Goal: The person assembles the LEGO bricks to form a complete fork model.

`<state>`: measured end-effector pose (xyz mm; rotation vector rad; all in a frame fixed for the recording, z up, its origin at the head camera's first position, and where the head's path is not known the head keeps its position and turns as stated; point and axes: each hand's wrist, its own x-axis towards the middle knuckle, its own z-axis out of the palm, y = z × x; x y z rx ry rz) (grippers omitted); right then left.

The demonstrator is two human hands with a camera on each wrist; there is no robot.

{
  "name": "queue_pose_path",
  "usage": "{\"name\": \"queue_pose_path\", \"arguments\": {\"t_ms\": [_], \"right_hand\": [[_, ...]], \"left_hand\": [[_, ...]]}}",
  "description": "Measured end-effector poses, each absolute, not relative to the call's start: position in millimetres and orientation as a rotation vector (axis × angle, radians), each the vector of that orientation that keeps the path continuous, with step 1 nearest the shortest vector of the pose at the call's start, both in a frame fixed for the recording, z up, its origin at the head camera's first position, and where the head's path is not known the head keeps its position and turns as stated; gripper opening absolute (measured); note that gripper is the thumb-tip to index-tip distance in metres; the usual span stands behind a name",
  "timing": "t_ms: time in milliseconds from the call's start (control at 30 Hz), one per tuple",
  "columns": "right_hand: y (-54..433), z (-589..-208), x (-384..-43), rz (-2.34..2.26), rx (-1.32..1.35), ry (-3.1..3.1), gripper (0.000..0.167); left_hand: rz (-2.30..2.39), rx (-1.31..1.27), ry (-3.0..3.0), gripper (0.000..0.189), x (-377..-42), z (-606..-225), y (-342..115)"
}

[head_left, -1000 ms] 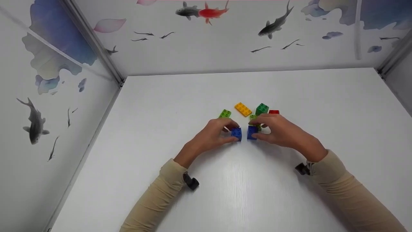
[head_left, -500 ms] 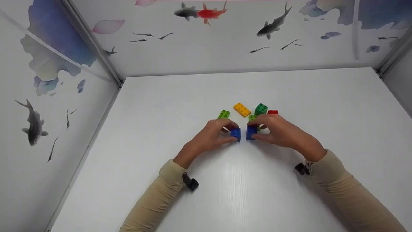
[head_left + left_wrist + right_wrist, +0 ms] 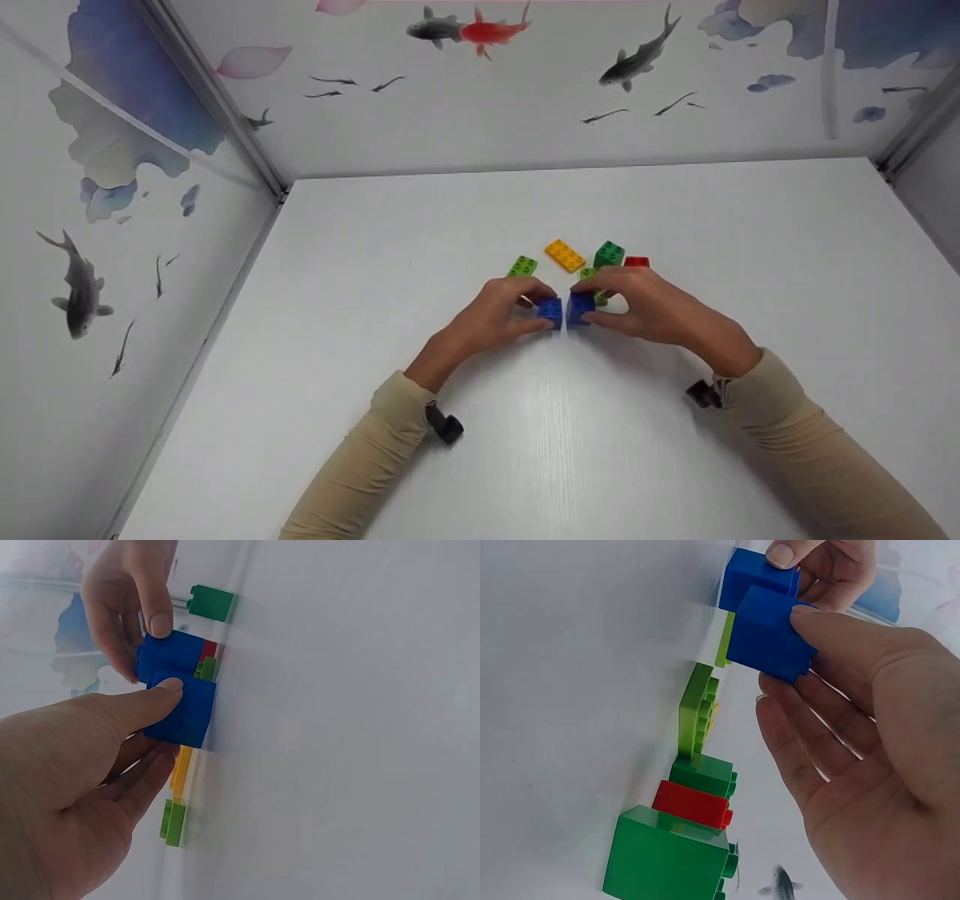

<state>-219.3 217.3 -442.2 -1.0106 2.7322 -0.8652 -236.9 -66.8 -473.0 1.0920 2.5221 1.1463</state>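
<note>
Just right of the table's middle, my left hand (image 3: 501,311) pinches a blue toy building brick (image 3: 550,315) between thumb and fingers, studs up, low over the tabletop. My right hand (image 3: 654,304) grips a second blue brick (image 3: 579,310) the same way, slightly tilted. A narrow gap separates the two bricks in the head view. From the left wrist, the left brick (image 3: 184,716) overlaps the right one (image 3: 171,652). The right wrist view shows the right brick (image 3: 769,634) in front, its lower edge off the table, with the left brick (image 3: 751,577) behind.
Beyond the hands lie a flat light green brick (image 3: 523,265), a flat yellow brick (image 3: 565,256), a dark green brick (image 3: 609,253) and a red brick (image 3: 637,262). Another light green brick (image 3: 695,709) is partly behind the right hand. A larger green brick (image 3: 667,855) stands nearest the right wrist camera.
My right hand has shifted left with its blue brick, which now leans slightly; the gap between the two blue bricks has narrowed. The left hand stays in place.
</note>
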Motion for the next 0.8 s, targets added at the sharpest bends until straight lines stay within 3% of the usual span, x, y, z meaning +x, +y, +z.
{"name": "queue_pose_path", "arguments": {"t_ms": [800], "right_hand": [[213.1, -436.0, -214.5, -1.011, -1.234, 2.775, 0.041]], "left_hand": [[1.167, 1.028, 2.494, 0.04, -236.7, -476.7, -64.3]]}}
